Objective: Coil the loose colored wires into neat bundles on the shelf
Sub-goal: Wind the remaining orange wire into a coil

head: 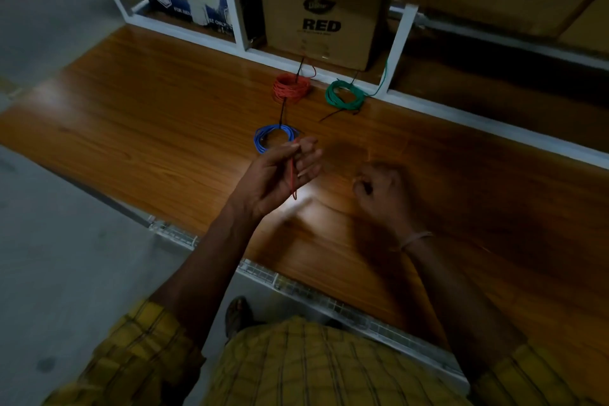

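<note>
I see the left hand (280,171) pinching a red wire (293,175), strand running near-vertical down past the palm. Right hand (379,189) is curled beside it — whether it holds anything, I can't tell. Blue coil (263,138) lies just beyond the left hand on the shelf (148,115); box (321,23) reads "RED".

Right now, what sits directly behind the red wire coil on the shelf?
Behind the red wire coil stands a brown cardboard box printed RED, inside the white shelf frame. The box hides whatever lies behind it.
</note>
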`<action>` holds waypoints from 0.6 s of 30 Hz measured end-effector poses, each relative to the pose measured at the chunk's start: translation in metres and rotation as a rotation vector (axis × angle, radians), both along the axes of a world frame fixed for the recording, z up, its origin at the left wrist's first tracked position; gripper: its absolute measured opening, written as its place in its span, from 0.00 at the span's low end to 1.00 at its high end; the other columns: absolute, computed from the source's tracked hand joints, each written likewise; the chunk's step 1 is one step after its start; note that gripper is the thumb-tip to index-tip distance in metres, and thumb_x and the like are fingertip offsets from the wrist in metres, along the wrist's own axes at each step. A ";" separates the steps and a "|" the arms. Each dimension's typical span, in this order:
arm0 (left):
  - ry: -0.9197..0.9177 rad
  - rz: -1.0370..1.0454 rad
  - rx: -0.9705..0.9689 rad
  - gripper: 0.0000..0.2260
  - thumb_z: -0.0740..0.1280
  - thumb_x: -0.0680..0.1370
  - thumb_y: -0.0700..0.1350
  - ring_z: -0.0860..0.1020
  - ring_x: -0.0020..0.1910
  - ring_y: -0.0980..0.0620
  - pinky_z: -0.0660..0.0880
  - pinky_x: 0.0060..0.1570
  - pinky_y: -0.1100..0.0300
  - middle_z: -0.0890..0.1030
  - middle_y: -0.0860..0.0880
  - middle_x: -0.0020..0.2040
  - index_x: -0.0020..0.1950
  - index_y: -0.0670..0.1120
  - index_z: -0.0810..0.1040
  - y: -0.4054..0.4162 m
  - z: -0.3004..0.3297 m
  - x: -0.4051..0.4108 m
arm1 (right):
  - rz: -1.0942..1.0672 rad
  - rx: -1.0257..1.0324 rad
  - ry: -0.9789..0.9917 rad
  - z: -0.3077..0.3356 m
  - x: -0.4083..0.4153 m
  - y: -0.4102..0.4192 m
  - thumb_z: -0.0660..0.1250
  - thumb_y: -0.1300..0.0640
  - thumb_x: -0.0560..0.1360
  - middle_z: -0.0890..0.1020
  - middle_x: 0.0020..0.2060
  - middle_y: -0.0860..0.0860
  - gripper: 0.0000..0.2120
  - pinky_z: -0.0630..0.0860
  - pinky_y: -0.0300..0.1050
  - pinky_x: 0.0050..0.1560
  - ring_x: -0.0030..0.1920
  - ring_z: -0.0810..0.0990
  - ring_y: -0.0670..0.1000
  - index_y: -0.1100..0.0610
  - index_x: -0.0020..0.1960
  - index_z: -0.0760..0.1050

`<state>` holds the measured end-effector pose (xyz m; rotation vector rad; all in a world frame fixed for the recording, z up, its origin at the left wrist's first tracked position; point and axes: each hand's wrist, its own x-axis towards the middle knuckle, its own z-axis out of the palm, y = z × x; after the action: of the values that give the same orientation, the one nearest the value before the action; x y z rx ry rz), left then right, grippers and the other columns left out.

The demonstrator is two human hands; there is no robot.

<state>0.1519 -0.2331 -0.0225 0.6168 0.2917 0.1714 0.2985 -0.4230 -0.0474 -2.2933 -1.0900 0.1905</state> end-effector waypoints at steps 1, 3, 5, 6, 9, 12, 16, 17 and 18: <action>-0.019 0.013 -0.006 0.14 0.56 0.87 0.40 0.85 0.53 0.51 0.80 0.61 0.52 0.86 0.47 0.50 0.70 0.36 0.71 0.002 0.000 0.002 | 0.012 -0.014 -0.051 0.001 -0.002 -0.001 0.68 0.58 0.75 0.83 0.41 0.58 0.09 0.72 0.45 0.41 0.42 0.81 0.61 0.60 0.53 0.81; -0.038 0.049 -0.011 0.14 0.57 0.87 0.40 0.86 0.57 0.50 0.80 0.62 0.52 0.87 0.44 0.54 0.69 0.36 0.73 0.004 0.002 0.007 | 0.041 -0.133 -0.242 0.003 -0.005 -0.006 0.67 0.51 0.73 0.83 0.43 0.56 0.10 0.73 0.50 0.46 0.46 0.80 0.60 0.55 0.50 0.81; -0.035 0.087 0.008 0.14 0.57 0.88 0.42 0.86 0.56 0.51 0.81 0.61 0.54 0.87 0.44 0.54 0.67 0.36 0.76 0.004 0.007 0.013 | 0.067 -0.262 -0.411 0.004 -0.008 -0.013 0.66 0.48 0.74 0.81 0.48 0.53 0.10 0.68 0.53 0.51 0.52 0.75 0.58 0.51 0.50 0.82; -0.022 0.108 0.044 0.13 0.57 0.88 0.42 0.87 0.53 0.52 0.82 0.59 0.55 0.87 0.44 0.52 0.64 0.37 0.78 0.003 0.009 0.018 | 0.091 -0.289 -0.454 0.006 -0.010 -0.017 0.64 0.49 0.75 0.79 0.49 0.52 0.09 0.66 0.53 0.52 0.54 0.72 0.57 0.49 0.50 0.82; 0.066 0.125 0.230 0.13 0.58 0.89 0.47 0.85 0.44 0.55 0.82 0.52 0.57 0.85 0.50 0.43 0.59 0.41 0.77 -0.004 0.014 0.029 | 0.169 -0.286 -0.505 0.017 -0.021 -0.023 0.57 0.45 0.75 0.76 0.51 0.51 0.15 0.64 0.53 0.51 0.55 0.69 0.56 0.46 0.49 0.82; 0.200 0.133 0.384 0.19 0.61 0.87 0.53 0.79 0.33 0.55 0.78 0.41 0.57 0.78 0.51 0.34 0.67 0.38 0.76 -0.010 0.018 0.034 | 0.222 -0.184 -0.527 0.026 -0.026 -0.025 0.61 0.46 0.76 0.77 0.46 0.51 0.12 0.63 0.52 0.47 0.51 0.70 0.56 0.46 0.49 0.83; 0.199 0.070 0.287 0.19 0.55 0.89 0.49 0.67 0.29 0.56 0.74 0.36 0.60 0.69 0.51 0.35 0.72 0.37 0.73 -0.013 0.024 0.042 | 0.268 0.023 -0.604 0.034 -0.024 -0.029 0.69 0.53 0.79 0.76 0.36 0.48 0.04 0.64 0.51 0.44 0.43 0.72 0.54 0.48 0.48 0.82; 0.172 0.046 0.224 0.17 0.55 0.89 0.45 0.67 0.30 0.57 0.75 0.39 0.60 0.69 0.51 0.36 0.73 0.37 0.71 -0.013 0.026 0.044 | 0.276 0.056 -0.601 0.037 -0.024 -0.029 0.67 0.52 0.80 0.76 0.35 0.48 0.06 0.63 0.51 0.44 0.42 0.72 0.54 0.48 0.48 0.82; 0.134 0.018 0.178 0.15 0.54 0.88 0.42 0.68 0.31 0.58 0.77 0.41 0.61 0.71 0.51 0.38 0.72 0.37 0.70 -0.013 0.029 0.045 | 0.282 0.075 -0.601 0.039 -0.024 -0.028 0.66 0.52 0.80 0.76 0.35 0.48 0.07 0.63 0.51 0.44 0.41 0.72 0.54 0.49 0.48 0.83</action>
<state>0.1973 -0.2458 0.0069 0.8034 0.4146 0.1747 0.2748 -0.4515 -0.0082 -2.1698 -1.6825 -0.4559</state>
